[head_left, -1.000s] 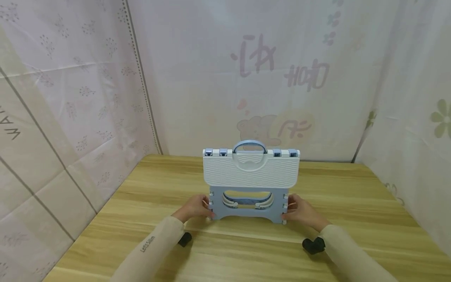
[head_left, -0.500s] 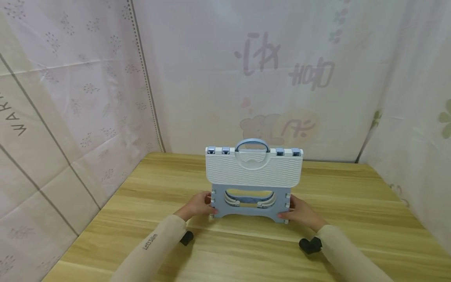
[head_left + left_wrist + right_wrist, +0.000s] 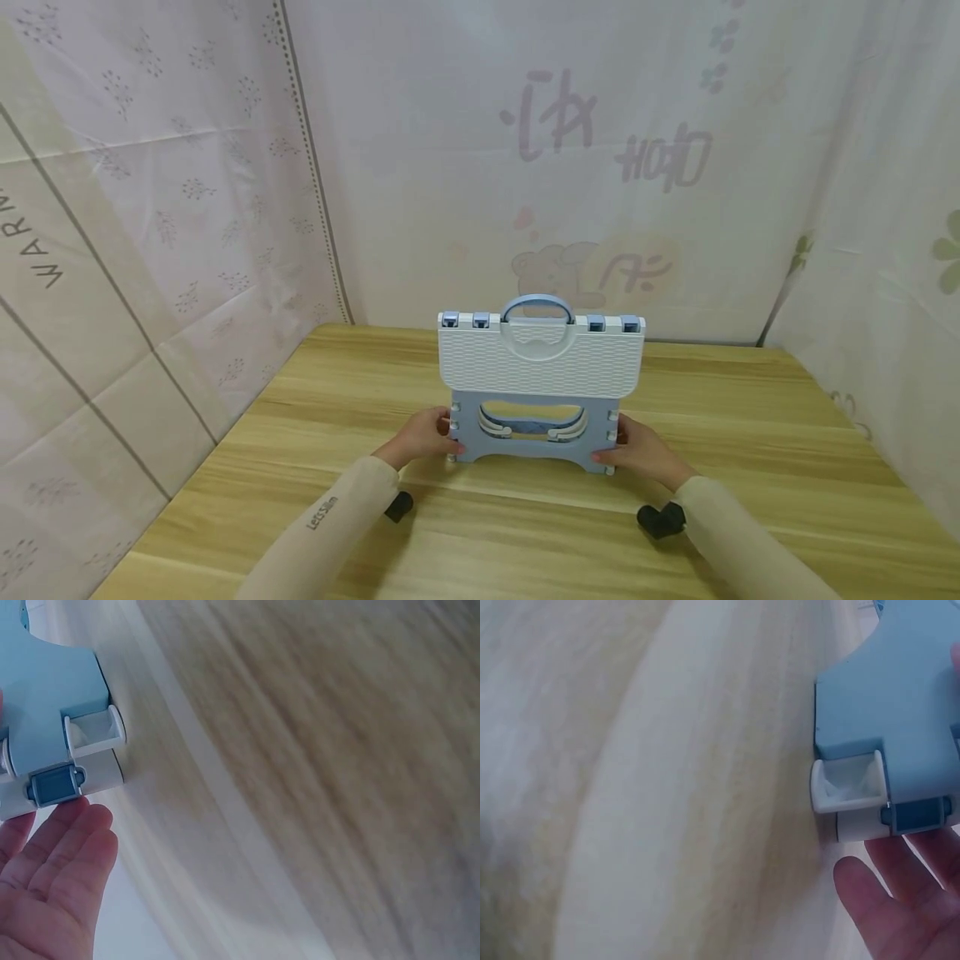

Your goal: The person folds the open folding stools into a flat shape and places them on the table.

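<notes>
A folded step stool (image 3: pixel 540 367) stands upright on the table, with a white textured top panel, pale blue legs and a blue carry handle (image 3: pixel 538 298) on top. My left hand (image 3: pixel 422 435) grips its lower left side, thumb on the front face. At the opposite lower side my right hand (image 3: pixel 645 452) holds it likewise. In the left wrist view, fingers (image 3: pixel 71 832) lie against the hinged edge of the blue leg (image 3: pixel 49 690). The right wrist view has the other leg (image 3: pixel 892 705), with fingers (image 3: pixel 900 870) at its edge. Parts of both hands are out of those wrist views.
The wood-grain table (image 3: pixel 300 417) extends around the stool on all sides. Patterned fabric curtains (image 3: pixel 420 167) hang behind it and at left and right. Black devices (image 3: pixel 660 521) sit at both wrists.
Since a second ago both thumbs have moved slightly further inward over the stool's front face. The stool has shifted slightly in view along with the background. Over the last half second almost nothing moves.
</notes>
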Action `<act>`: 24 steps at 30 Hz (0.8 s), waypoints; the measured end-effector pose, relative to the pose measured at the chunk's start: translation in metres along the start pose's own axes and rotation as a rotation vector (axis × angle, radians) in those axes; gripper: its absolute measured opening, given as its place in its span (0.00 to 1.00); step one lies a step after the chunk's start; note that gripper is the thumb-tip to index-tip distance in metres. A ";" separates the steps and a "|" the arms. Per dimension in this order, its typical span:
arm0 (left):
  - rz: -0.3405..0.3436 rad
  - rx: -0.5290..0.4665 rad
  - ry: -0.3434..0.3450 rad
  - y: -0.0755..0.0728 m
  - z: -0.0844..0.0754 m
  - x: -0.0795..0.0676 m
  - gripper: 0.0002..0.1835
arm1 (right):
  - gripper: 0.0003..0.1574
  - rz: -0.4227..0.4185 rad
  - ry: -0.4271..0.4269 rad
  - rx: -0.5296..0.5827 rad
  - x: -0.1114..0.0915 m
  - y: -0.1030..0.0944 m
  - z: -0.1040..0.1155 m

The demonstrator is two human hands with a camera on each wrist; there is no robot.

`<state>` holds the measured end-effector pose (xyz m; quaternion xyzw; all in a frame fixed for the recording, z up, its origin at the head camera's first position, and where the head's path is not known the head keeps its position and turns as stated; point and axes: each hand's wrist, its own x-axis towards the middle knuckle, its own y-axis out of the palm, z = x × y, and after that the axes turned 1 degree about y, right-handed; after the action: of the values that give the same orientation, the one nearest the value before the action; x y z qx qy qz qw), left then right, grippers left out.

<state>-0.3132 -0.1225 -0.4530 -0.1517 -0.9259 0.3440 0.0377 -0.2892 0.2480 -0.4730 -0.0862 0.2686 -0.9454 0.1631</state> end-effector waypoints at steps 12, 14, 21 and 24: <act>-0.012 0.012 -0.004 0.000 -0.004 0.000 0.23 | 0.43 -0.020 0.019 -0.069 0.003 0.000 0.004; -0.014 0.006 -0.005 0.000 -0.005 0.000 0.22 | 0.43 -0.024 0.024 -0.078 0.002 0.000 0.005; -0.004 0.003 -0.008 0.000 -0.003 0.001 0.22 | 0.43 -0.021 0.026 -0.074 0.005 0.001 0.001; -0.007 0.013 -0.017 -0.001 -0.004 0.000 0.22 | 0.43 -0.022 0.024 -0.069 0.006 0.001 0.000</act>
<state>-0.3132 -0.1207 -0.4493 -0.1452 -0.9245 0.3510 0.0322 -0.2939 0.2450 -0.4732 -0.0834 0.3022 -0.9382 0.1464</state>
